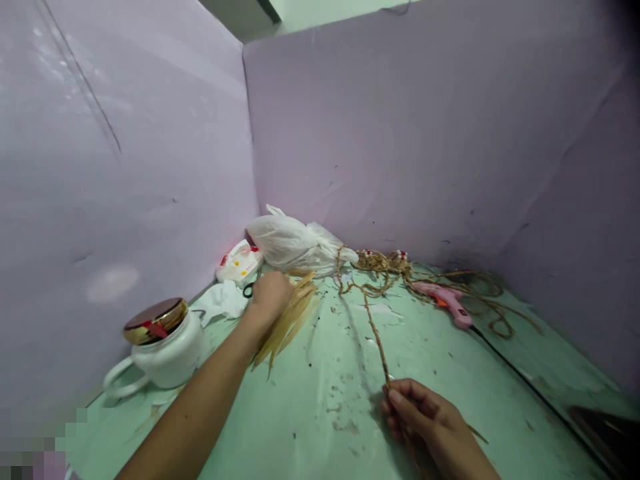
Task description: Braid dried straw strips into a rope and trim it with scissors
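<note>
Nearest, the right hand pinches a brown twisted cord between thumb and fingers; a looser pinch could let its twist unwind. At left stands a white mug. The left hand reaches onto dry strips, its fingers hidden, so their grip cannot be told; a careless drag could scatter the bundle. Beyond, the cord runs toward tangled rope near a pink glue gun, where a hard pull might snag.
</note>
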### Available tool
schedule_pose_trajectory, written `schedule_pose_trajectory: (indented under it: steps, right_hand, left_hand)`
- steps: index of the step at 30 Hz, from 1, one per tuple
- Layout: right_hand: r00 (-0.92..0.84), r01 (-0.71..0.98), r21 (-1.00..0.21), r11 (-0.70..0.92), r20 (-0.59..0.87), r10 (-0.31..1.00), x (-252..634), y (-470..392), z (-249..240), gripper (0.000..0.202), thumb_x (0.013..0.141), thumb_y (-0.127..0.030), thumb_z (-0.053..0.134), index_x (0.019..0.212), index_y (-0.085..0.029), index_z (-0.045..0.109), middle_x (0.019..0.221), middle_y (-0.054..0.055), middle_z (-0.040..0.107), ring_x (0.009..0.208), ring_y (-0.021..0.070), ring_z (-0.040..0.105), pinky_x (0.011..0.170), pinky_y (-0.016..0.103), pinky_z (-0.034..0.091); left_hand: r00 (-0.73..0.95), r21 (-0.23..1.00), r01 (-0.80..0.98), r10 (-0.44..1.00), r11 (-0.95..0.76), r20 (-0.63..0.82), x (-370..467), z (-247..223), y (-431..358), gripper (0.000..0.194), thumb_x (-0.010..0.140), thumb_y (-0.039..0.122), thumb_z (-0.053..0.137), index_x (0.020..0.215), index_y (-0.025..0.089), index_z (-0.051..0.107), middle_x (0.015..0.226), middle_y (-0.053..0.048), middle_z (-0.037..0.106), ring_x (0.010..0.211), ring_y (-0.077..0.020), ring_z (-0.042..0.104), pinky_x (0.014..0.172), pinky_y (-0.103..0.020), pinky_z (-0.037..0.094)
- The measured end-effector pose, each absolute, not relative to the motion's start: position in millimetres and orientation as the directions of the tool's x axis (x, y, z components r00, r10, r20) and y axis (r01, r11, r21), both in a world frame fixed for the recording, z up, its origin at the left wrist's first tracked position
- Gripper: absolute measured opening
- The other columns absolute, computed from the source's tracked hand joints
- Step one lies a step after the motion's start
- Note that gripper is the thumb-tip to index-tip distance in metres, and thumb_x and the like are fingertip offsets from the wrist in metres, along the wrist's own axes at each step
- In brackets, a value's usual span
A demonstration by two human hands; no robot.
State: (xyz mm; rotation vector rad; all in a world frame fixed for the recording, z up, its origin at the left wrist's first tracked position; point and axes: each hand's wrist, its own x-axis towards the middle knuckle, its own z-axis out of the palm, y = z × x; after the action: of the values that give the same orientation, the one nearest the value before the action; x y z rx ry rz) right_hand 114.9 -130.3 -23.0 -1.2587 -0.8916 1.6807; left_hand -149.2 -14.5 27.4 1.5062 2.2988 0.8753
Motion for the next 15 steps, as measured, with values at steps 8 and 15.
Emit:
schedule_pose_trajectory:
  steps: [8, 15]
  right_hand:
    - [-0.111, -0.237, -0.898, -0.370, -0.353, 0.929, 108, -133, -27, 0.035, 0.051, -0.043, 0.074, 0.063, -0.015, 0.057, 0.053, 0.001, 0.057, 0.045, 0.0071, 0.044, 0.043, 0.018, 0.030]
    - [-0.137, -0.267, -0.891, -0.367, -0.342, 0.930, 107, -133, -26, 0.035, 0.052, -0.041, 0.074, 0.063, -0.014, 0.055, 0.051, 0.000, 0.055, 0.045, 0.0057, 0.042, 0.044, 0.017, 0.029]
  left_hand:
    - [-0.585, 0.478, 0.737, 0.805, 0.477, 0.099, -206, 32, 9, 0.027, 0.053, 0.027, 0.065, 0.079, 0.018, 0.063, 0.086, -0.020, 0.065, 0.099, -0.0381, 0.053, 0.076, -0.043, 0.038]
    - [-0.601, 0.453, 0.735, 0.794, 0.504, 0.090, -198, 46, 16, 0.025, 0.054, 0.030, 0.065, 0.076, 0.019, 0.063, 0.085, -0.019, 0.065, 0.095, -0.0370, 0.055, 0.073, -0.041, 0.038]
